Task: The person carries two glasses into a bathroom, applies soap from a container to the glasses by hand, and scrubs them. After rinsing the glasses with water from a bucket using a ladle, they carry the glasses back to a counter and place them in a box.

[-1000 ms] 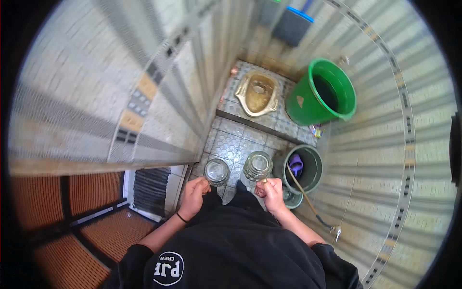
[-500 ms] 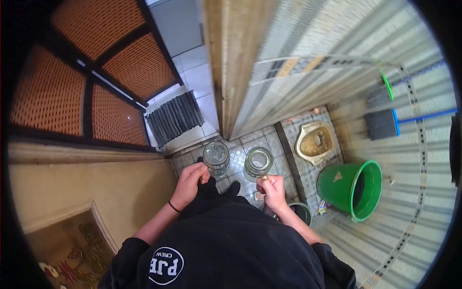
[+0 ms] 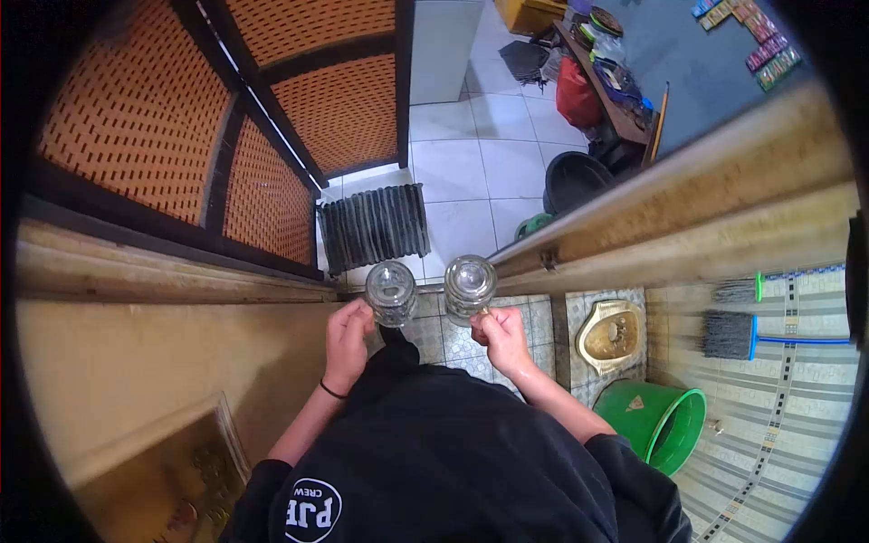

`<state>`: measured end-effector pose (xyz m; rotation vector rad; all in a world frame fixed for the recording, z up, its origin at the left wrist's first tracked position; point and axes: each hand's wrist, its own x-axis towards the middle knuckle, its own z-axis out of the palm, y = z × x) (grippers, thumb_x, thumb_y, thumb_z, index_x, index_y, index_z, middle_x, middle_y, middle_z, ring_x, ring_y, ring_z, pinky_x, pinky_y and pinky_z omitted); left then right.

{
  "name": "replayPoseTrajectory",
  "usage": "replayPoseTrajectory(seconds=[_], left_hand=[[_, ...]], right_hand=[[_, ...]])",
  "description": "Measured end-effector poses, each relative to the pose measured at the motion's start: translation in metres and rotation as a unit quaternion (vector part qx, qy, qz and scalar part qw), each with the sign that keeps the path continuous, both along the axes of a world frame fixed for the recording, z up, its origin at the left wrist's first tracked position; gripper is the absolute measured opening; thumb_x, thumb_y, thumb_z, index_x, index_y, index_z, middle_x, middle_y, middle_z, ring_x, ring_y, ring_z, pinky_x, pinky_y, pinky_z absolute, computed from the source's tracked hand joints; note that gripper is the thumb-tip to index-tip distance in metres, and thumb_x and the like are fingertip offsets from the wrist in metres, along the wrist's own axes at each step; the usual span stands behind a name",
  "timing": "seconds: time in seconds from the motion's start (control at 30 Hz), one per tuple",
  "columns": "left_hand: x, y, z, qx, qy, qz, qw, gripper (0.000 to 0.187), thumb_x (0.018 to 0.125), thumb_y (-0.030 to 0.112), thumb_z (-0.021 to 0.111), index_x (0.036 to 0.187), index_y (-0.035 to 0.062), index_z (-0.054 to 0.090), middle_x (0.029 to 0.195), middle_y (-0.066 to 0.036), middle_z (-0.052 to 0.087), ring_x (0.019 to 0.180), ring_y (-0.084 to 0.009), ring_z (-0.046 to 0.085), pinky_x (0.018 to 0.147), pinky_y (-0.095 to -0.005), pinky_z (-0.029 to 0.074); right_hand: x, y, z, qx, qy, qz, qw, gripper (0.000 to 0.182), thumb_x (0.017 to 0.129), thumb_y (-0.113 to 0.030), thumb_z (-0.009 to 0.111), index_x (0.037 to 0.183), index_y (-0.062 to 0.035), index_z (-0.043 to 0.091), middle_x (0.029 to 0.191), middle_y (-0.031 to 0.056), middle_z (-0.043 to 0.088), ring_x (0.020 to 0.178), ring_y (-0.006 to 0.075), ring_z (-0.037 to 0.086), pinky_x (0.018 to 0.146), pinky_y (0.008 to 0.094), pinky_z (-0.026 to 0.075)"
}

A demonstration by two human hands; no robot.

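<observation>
Two clear glass mugs are held out in front of my body. My left hand (image 3: 348, 342), with a dark band at its wrist, is closed at the side of the left glass mug (image 3: 392, 294). Fingers of my right hand (image 3: 503, 338) wrap round the handle of the right glass mug (image 3: 470, 288). The round ends of both mugs face the camera, and a small gap separates them. Neither mug shows any visible drink inside.
A dark ribbed mat (image 3: 373, 228) lies past the doorway beside an orange woven partition (image 3: 335, 113). The wooden door frame (image 3: 706, 181) runs along the right. Beyond it are a squat toilet (image 3: 611, 337), a green bucket (image 3: 647, 421) and a broom (image 3: 730, 334).
The view has turned toward the doorway, showing more of the white-tiled room. Both mugs remain in my hands, now closer together, and the right one has tilted.
</observation>
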<state>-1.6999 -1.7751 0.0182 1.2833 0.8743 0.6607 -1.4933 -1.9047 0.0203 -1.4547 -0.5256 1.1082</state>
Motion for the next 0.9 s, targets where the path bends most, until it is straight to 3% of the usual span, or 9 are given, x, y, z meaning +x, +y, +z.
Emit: replayPoseTrajectory(seconds=[0.07,0.3,0.5,0.57,0.67,0.8,0.9], left_hand=[[0.002,0.035,-0.003,-0.004,-0.042,0.057,0.998,0.028,0.091,0.012,0.043,0.064,0.0050,0.039,0.062,0.006,0.034,0.060,-0.0032,0.030,0.053,-0.0234,0.023],[0.037,0.148,-0.008,0.001,-0.096,0.073,0.993,0.025,0.087,0.011,0.045,0.063,0.0052,0.039,0.061,0.007,0.033,0.057,-0.0028,0.029,0.051,-0.0239,0.020],[0.105,0.233,-0.015,-0.004,-0.095,0.042,0.995,0.022,0.084,0.012,0.046,0.064,0.0031,0.042,0.062,0.006,0.036,0.058,-0.0034,0.032,0.052,-0.0237,0.023],[0.127,0.255,-0.015,0.042,-0.064,0.049,0.996,0.024,0.084,0.013,0.047,0.063,0.0032,0.041,0.063,0.006,0.037,0.060,-0.0045,0.034,0.052,-0.0238,0.026],[0.154,0.295,-0.025,0.037,-0.051,-0.048,0.997,0.024,0.084,0.014,0.045,0.063,0.0029,0.044,0.062,0.004,0.039,0.061,-0.0056,0.037,0.053,-0.0238,0.027],[0.210,0.337,-0.003,0.055,0.027,-0.155,0.986,0.025,0.086,0.014,0.046,0.063,0.0026,0.045,0.061,0.004,0.039,0.060,-0.0060,0.037,0.053,-0.0239,0.028],[0.273,0.347,0.001,0.098,-0.022,-0.158,0.982,0.026,0.087,0.012,0.048,0.064,0.0004,0.047,0.059,0.002,0.041,0.058,-0.0079,0.038,0.053,-0.0253,0.030]], right_hand=[[-0.003,0.032,0.004,0.005,0.008,0.002,1.000,0.033,0.086,-0.010,0.053,0.054,-0.0018,0.051,0.051,-0.0018,0.046,0.048,0.0053,0.038,0.045,0.0259,0.030],[0.027,0.132,0.007,0.035,0.007,0.010,0.999,0.035,0.087,-0.010,0.053,0.053,-0.0007,0.050,0.049,-0.0011,0.046,0.047,0.0061,0.038,0.045,0.0269,0.031],[0.078,0.200,0.018,-0.038,-0.181,-0.035,0.982,0.038,0.088,-0.014,0.055,0.053,0.0000,0.049,0.047,-0.0004,0.046,0.046,0.0057,0.041,0.044,0.0291,0.034],[0.094,0.213,0.011,-0.040,-0.187,-0.067,0.979,0.040,0.088,-0.014,0.056,0.052,0.0002,0.048,0.045,0.0000,0.045,0.045,0.0060,0.040,0.043,0.0297,0.034],[0.121,0.236,-0.006,-0.034,-0.209,-0.145,0.967,0.043,0.085,-0.013,0.060,0.048,0.0014,0.044,0.041,0.0022,0.040,0.041,0.0065,0.037,0.041,0.0311,0.032],[0.154,0.255,-0.018,-0.048,-0.163,-0.258,0.951,0.044,0.089,-0.018,0.058,0.051,0.0003,0.044,0.046,0.0002,0.043,0.045,0.0063,0.037,0.043,0.0303,0.031],[0.180,0.251,-0.009,-0.043,-0.081,-0.379,0.921,0.043,0.091,-0.020,0.057,0.054,-0.0023,0.045,0.050,-0.0018,0.044,0.049,0.0057,0.038,0.045,0.0277,0.031]])
